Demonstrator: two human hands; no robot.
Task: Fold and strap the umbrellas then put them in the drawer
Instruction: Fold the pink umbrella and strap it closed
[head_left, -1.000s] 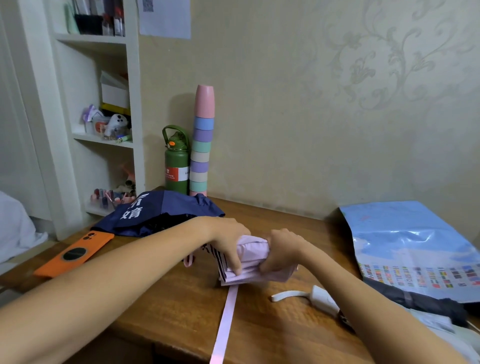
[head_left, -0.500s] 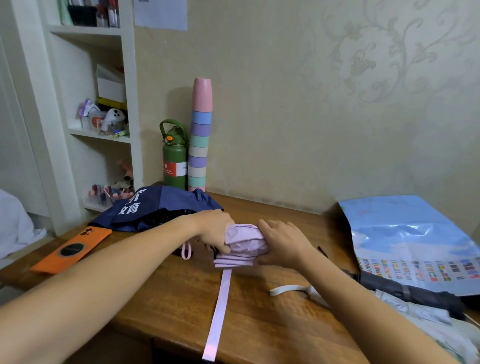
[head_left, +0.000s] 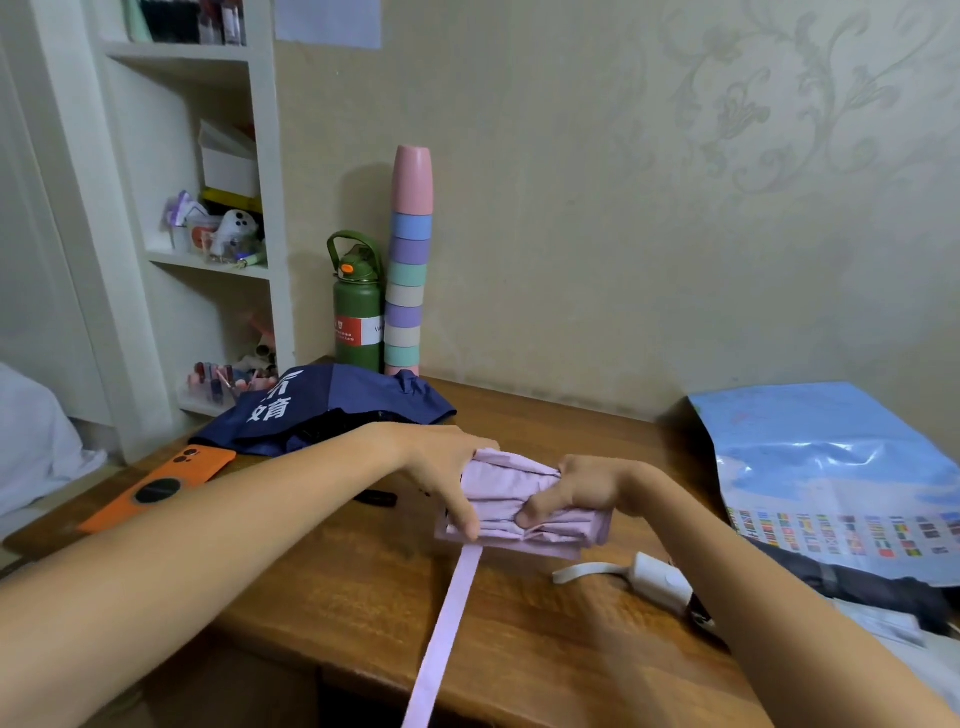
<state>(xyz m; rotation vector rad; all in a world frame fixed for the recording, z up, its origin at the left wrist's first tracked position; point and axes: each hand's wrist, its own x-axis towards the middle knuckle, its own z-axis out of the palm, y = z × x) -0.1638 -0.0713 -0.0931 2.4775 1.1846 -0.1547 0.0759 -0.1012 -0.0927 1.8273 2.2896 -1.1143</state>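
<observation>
Two bare forearms enter from the bottom corners — no sleeves visible on either, no cuffs at the frame edge. Left hand (head_left: 441, 478) and right hand (head_left: 582, 491) both bare: no gloves, no rings, no bracelet, no watch at either wrist. Nails short and unpainted where they show — left thumb tip and right thumb tip only; other fingertips hidden. No tattoos, plasters or markings seen on the arms. Rest of the body out of view.

2 hands gripping pink umbrella (head_left: 524, 512), strap (head_left: 448, 631) dangling
</observation>
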